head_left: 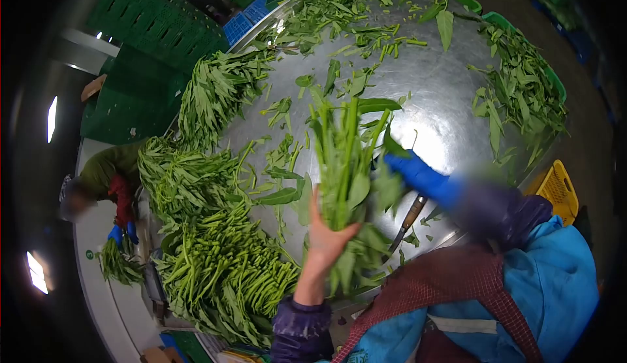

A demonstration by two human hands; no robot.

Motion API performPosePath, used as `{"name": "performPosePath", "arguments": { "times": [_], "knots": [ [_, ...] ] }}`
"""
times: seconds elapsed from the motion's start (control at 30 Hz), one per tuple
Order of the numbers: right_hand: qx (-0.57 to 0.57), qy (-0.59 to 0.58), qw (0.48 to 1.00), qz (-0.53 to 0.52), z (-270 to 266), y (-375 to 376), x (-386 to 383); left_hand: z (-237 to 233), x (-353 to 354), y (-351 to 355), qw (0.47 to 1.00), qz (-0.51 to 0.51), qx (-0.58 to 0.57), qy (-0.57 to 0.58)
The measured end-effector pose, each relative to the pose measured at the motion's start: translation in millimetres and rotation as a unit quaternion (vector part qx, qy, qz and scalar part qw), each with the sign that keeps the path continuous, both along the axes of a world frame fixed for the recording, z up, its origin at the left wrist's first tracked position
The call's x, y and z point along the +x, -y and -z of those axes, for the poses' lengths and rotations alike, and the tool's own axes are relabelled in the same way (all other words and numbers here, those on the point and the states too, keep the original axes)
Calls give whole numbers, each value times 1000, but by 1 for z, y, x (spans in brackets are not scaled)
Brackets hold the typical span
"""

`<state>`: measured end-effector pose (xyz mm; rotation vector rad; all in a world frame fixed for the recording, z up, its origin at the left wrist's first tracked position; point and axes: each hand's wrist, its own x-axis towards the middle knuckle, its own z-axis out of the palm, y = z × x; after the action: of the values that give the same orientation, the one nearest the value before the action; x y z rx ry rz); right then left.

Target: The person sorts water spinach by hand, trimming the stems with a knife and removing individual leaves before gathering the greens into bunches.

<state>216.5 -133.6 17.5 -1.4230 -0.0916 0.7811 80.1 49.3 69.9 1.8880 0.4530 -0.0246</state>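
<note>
My bare left hand [328, 237] is closed around a bunch of water spinach [343, 167], holding its thick green stems upright above the metal table. Leaves hang below the grip. My right hand [415, 175], in a blue glove, is at the bunch's right side, its fingers closed against some leaves [390, 190] that are smeared by motion; the fingertips are partly hidden. Just below the glove, a knife [411, 214] with a brown handle and curved blade lies on the table.
Piled water spinach [228, 265] lines the table's left side. Cut stems and loose leaves lie across the metal table [287, 79]. Leaf-filled green crates [555, 85] stand along the right edge, near a yellow basket [558, 190]. A co-worker [108, 173] with blue gloves handles greens at left.
</note>
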Motion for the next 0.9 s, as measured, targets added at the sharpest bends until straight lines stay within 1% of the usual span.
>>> {"name": "performPosePath", "arguments": {
  "times": [0.03, 0.07, 0.1, 0.13, 0.17, 0.2, 0.23, 0.27, 0.3, 0.33, 0.37, 0.43, 0.47, 0.5, 0.53, 0.57, 0.63, 0.67, 0.7, 0.73, 0.77, 0.8, 0.83, 0.87, 0.9],
  "knots": [
    [65, 13, 998, 24, 9, 12, 16, -5, -1, -16, 997, -8, 77, 11],
    [51, 7, 998, 41, -3, 30, 29, -7, -4, -29, 962, 12, 257, -95],
    [38, 5, 998, 58, -15, 46, 42, -6, -5, -41, 883, 30, 427, -194],
    [16, 35, 998, 39, -5, 57, 55, 0, -13, -53, 851, 62, 491, -175],
    [-6, 63, 998, 26, 1, 66, 65, -13, -13, -49, 877, 37, 436, -200],
    [-83, 125, 989, -7, 5, 75, 68, -20, -17, -49, 921, 5, 375, -103],
    [-161, 179, 969, -49, 6, 82, 64, -22, -18, -51, 929, 13, 364, -62],
    [-164, 176, 969, -56, 10, 88, 60, -10, -21, -56, 897, 50, 426, -112],
    [-265, 309, 908, -101, 11, 92, 60, 1, -23, -61, 856, 82, 486, -157],
    [-355, 437, 815, -138, 3, 89, 64, -5, -23, -59, 856, 72, 488, -153],
    [-352, 442, 814, -134, -5, 84, 69, -15, -21, -55, 861, 75, 475, -165],
    [-294, 428, 850, -91, -17, 78, 66, -18, -16, -54, 863, 94, 462, -182],
    [-256, 430, 862, -80, -11, 76, 67, -15, -20, -54, 871, 91, 463, -140],
    [-201, 406, 889, -60, -4, 69, 67, -11, -24, -55, 878, 78, 463, -93],
    [-182, 391, 900, -72, -2, 61, 67, 0, -24, -59, 810, 119, 539, -197],
    [-161, 376, 909, -80, -6, 53, 64, -12, -21, -53, 811, 110, 542, -193],
    [-140, 376, 912, -80, -15, 41, 59, -37, -18, -40, 863, 59, 471, -176],
    [-91, 375, 920, -66, -15, 37, 54, -29, -23, -45, 891, 27, 451, -53],
    [-42, 378, 923, -57, -16, 32, 50, -20, -27, -49, 891, 27, 449, -59],
    [-8, 347, 936, -60, -16, 25, 46, -14, -27, -52, 843, 77, 513, -141],
    [-35, 360, 929, -85, -22, 18, 45, -13, -25, -55, 782, 123, 571, -217],
    [-14, 329, 939, -95, -29, 13, 42, -17, -28, -54, 792, 122, 566, -195],
    [4, 292, 951, -100, -40, 9, 37, -25, -25, -52, 789, 126, 569, -193],
    [25, 287, 952, -101, -47, 4, 32, -32, -26, -48, 832, 77, 532, -133],
    [23, 217, 968, -121, -48, 0, 31, -34, -30, -45, 869, 22, 488, -74]
  ]
}}
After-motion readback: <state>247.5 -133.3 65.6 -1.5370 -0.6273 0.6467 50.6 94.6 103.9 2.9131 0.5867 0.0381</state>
